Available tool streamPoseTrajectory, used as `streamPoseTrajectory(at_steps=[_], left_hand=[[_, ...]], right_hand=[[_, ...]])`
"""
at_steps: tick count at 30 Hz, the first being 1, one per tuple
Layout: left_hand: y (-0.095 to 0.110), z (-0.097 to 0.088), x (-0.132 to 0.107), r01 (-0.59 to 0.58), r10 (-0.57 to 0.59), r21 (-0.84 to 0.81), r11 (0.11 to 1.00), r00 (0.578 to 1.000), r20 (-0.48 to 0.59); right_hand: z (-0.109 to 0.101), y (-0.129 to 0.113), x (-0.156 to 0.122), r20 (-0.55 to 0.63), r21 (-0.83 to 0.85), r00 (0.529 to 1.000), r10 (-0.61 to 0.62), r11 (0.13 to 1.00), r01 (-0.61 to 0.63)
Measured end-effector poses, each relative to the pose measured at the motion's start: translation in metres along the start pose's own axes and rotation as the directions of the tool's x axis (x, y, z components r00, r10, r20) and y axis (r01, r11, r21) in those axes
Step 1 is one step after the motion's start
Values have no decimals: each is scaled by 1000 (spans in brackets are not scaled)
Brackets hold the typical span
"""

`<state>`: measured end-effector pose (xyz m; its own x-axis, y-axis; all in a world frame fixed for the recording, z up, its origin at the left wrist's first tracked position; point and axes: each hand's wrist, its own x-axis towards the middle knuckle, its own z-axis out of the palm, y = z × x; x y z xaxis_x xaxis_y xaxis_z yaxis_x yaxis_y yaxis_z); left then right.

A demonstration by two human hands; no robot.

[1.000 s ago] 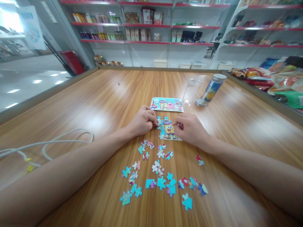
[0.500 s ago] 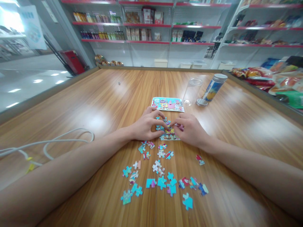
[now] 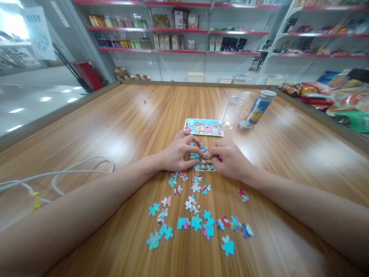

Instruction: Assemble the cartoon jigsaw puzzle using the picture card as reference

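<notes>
**Both hands on the half-built puzzle**

The left hand [image 3: 176,154] and right hand [image 3: 230,158] pinch the colourful, partly assembled cardboard jigsaw [image 3: 204,161] with curled fingertips. It lies just below the printed reference picture card [image 3: 204,127]; loose turquoise pieces [image 3: 196,222] are scattered nearer.

Colour notes

Tabletop [image 3: 121,127]: orange-brown wood grain. Loose pieces [image 3: 196,222]: mostly turquoise, some pink, red, white. Joined patch [image 3: 205,161]: yellow, blue, pink. Picture card [image 3: 204,127]: pale blue cartoon print. Canister [image 3: 259,105]: blue and yellow, white lid. Cable [image 3: 72,171]: white, yellow tag. Shelves [image 3: 178,51]: white, red edges.
</notes>
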<state>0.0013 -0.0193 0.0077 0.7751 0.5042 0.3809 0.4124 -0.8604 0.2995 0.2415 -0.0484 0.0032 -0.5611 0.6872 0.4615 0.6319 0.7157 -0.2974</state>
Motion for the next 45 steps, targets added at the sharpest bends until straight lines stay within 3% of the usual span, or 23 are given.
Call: streamPoseTrajectory(at_steps=[18, 36, 45], left_hand=[[0, 0, 0, 6, -6, -21, 1000, 1000, -1], [0, 0, 1, -2, 2, -16, 1000, 1000, -31], [0, 0, 1, -47, 47, -10, 999, 999, -6]], right_hand=[[-2, -2, 0, 38, -24, 999, -26, 999, 27], [-2, -5, 0, 5, -74, 1000, -6, 997, 6], [-8, 5, 6, 128, 21, 985, -118, 993, 116]])
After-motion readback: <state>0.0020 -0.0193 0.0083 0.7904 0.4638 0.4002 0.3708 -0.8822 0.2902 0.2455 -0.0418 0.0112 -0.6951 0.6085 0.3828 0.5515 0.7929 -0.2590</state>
